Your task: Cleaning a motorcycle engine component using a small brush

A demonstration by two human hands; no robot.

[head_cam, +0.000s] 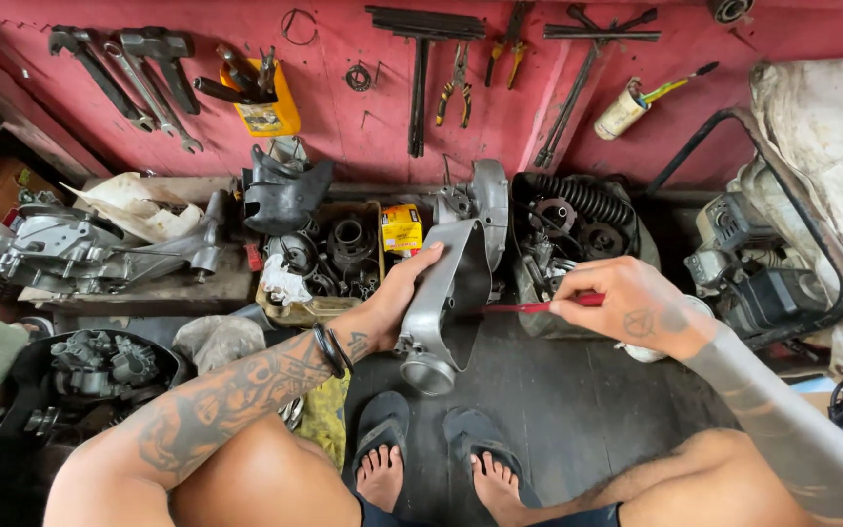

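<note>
Against the red wall (363, 117) hung with wrenches (139, 78) and pliers (456, 93), a crate (319, 310) of engine parts sits just behind the grey metal cover (446, 303), which stands upright on the dark floor (558, 410) above the person's sandalled feet. The left hand (397, 293) is curled round the cover's left edge, steadying it, and the right hand (626, 303) pinches a thin red tool (539, 306), its tip touching the inner face. I judge the scraping or cleaning of the inside to be under way, not finished; how much remains cannot be told.
</note>
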